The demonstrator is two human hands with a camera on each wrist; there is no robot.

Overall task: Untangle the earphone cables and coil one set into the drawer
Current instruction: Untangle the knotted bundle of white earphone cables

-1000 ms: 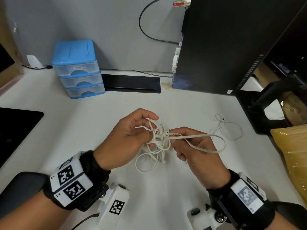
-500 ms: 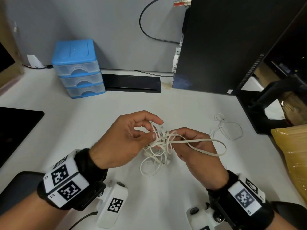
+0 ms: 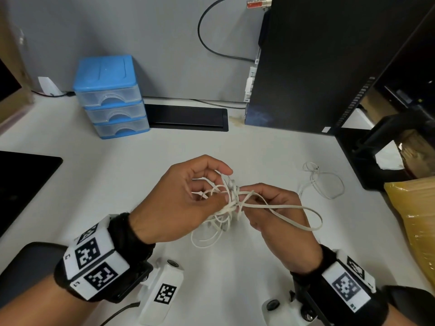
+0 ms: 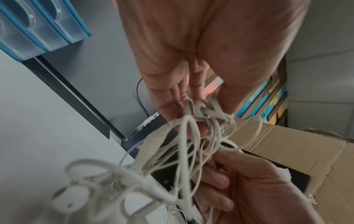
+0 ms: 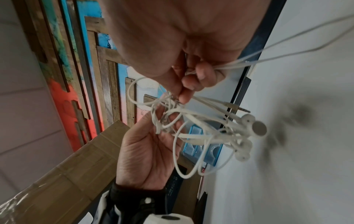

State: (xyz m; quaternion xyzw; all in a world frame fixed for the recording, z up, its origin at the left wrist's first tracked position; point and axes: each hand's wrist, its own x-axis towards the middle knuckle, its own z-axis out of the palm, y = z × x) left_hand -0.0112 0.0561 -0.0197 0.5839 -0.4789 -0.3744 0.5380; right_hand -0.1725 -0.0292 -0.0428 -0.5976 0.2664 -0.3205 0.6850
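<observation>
A knot of white earphone cables [image 3: 229, 203] hangs between both hands above the white desk [image 3: 117, 184]. My left hand [image 3: 188, 198] pinches strands of the tangle [image 4: 193, 136] with thumb and fingertips. My right hand [image 3: 270, 212] grips the cables [image 5: 191, 121] from the other side, and a long loop [image 3: 306, 220] trails off to the right. Earbuds [image 5: 256, 128] and a jack plug dangle below the knot in the right wrist view. A blue three-drawer unit [image 3: 110, 97] stands at the back left, all drawers closed.
A loose white cable loop [image 3: 324, 182] lies on the desk to the right. A black computer tower [image 3: 317, 62] stands at the back right, a black slot cover [image 3: 188, 118] beside the drawers, a dark pad [image 3: 21, 182] at left, a yellow bag [image 3: 416, 220] at right.
My left hand has lifted and spread its fingers, pulling strands up out of the knot. The right hand keeps its hold, and the trailing loop has shifted slightly.
</observation>
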